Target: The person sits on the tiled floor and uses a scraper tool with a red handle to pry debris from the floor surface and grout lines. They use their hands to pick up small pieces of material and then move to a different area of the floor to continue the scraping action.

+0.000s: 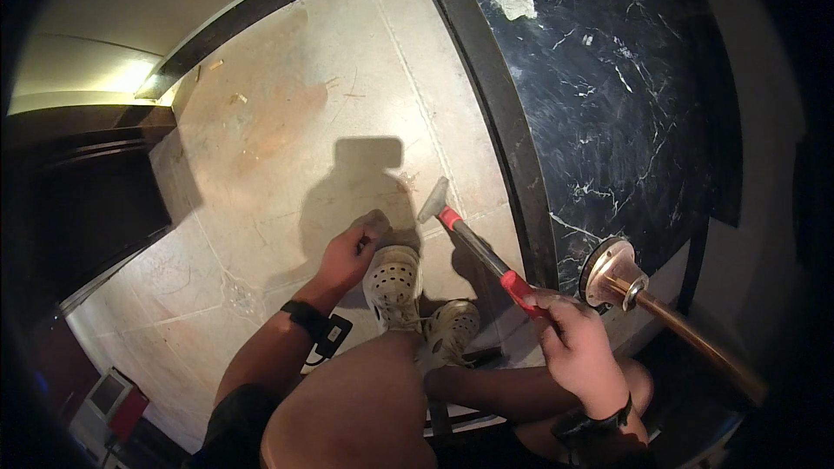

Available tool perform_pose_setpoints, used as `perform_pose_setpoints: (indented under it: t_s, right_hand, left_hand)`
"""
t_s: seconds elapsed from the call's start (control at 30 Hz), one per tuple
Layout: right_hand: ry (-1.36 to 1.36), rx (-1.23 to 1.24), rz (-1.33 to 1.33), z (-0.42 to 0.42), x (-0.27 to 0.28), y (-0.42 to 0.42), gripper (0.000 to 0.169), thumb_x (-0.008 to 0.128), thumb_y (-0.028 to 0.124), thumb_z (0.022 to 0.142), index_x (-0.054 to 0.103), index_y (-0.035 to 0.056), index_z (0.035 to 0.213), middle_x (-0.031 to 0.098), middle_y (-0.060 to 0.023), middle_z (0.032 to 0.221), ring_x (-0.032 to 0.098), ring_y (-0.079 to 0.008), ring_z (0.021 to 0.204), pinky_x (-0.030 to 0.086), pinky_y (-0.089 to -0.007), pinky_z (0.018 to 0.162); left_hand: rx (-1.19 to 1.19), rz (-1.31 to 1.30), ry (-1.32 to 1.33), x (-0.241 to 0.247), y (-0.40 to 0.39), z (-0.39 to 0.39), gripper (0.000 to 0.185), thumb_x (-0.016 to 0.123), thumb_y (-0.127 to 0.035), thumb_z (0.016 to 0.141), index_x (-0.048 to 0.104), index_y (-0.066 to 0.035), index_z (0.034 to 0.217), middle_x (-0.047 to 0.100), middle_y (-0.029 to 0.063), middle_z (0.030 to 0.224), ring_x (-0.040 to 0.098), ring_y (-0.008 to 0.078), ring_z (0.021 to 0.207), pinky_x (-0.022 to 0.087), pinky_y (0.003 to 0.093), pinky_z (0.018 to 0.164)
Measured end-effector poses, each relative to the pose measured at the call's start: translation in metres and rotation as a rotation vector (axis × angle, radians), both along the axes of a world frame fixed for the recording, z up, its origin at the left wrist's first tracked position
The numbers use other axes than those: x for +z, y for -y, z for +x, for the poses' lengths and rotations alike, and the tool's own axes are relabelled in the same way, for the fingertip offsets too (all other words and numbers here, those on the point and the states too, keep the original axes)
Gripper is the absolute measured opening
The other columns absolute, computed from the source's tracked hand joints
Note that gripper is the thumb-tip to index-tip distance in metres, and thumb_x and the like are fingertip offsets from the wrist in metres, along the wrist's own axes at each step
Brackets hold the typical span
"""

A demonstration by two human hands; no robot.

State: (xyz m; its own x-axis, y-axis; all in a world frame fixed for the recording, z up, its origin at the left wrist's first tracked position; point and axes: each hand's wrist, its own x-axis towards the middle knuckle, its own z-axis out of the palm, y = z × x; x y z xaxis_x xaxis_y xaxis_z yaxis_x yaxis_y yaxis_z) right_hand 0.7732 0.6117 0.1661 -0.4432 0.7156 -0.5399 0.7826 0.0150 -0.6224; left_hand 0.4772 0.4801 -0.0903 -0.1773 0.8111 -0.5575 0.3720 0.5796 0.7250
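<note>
My right hand (573,339) is closed around the red grip of a long-handled scraper (481,247). The scraper has a dark shaft, a red collar and a pale grey head, which points up and left over the tiled floor (273,98). I cannot tell whether the head touches the tiles. Above the toe of a pale perforated clog (394,280), my left hand (355,251) hangs with its fingers curled; whether it holds anything is not clear. The floor tiles are beige with orange-brown stains. A few small scraps lie on them at the upper left.
A black marble-patterned slab (606,91) with a pale patch lies at the right, behind a dark raised border (495,111). A copper-coloured pole with a round flange (609,273) stands near my right hand. Dark furniture (98,202) is at the left; a red and white object (114,404) sits lower left.
</note>
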Motion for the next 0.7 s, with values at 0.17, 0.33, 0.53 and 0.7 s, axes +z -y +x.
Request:
perform_pose_setpoints:
  t_s: [0.17, 0.33, 0.53, 0.7]
  right_hand:
    - [-0.138, -0.035, 0.054, -0.002, -0.039, 0.021, 0.03, 0.061, -0.006, 0.09, 0.066, 0.0017, 0.118, 0.071, -0.0198, 0.115, 0.069, -0.0361, 0.105, 0.054, -0.0376, 0.092]
    - [-0.118, 0.006, 0.071, 0.001, -0.061, 0.048, 0.041, 0.059, 0.0, 0.092, 0.061, 0.0043, 0.132, 0.067, -0.0241, 0.111, 0.066, -0.0441, 0.1, 0.055, -0.046, 0.086]
    - [0.006, 0.068, 0.026, 0.029, -0.05, 0.066, 0.045, 0.057, 0.002, 0.093, 0.058, 0.0056, 0.138, 0.065, -0.0244, 0.101, 0.064, -0.0446, 0.091, 0.053, -0.0482, 0.081]
    - [-0.115, -0.013, 0.116, 0.006, -0.078, 0.077, 0.042, 0.057, 0.005, 0.093, 0.061, 0.0033, 0.135, 0.064, -0.0267, 0.098, 0.064, -0.0438, 0.089, 0.053, -0.0479, 0.08]
  left_hand:
    - [0.0, 0.127, -0.035, -0.005, 0.017, 0.004, 0.019, 0.062, -0.012, 0.089, 0.066, -0.004, 0.105, 0.068, 0.0214, 0.092, 0.067, 0.0375, 0.08, 0.053, 0.0432, 0.072]
    - [-0.074, 0.181, -0.079, 0.008, 0.014, 0.015, 0.018, 0.06, -0.011, 0.088, 0.065, -0.004, 0.103, 0.067, 0.0215, 0.089, 0.066, 0.0419, 0.084, 0.053, 0.0468, 0.074]
    - [-0.165, 0.172, -0.12, 0.02, 0.007, 0.027, 0.02, 0.062, -0.011, 0.087, 0.064, -0.002, 0.105, 0.068, 0.0203, 0.092, 0.067, 0.039, 0.087, 0.053, 0.0446, 0.079]
    - [-0.176, 0.27, -0.204, 0.021, 0.018, 0.029, 0.016, 0.061, -0.013, 0.087, 0.065, -0.003, 0.099, 0.068, 0.0209, 0.093, 0.066, 0.0403, 0.091, 0.053, 0.0461, 0.081]
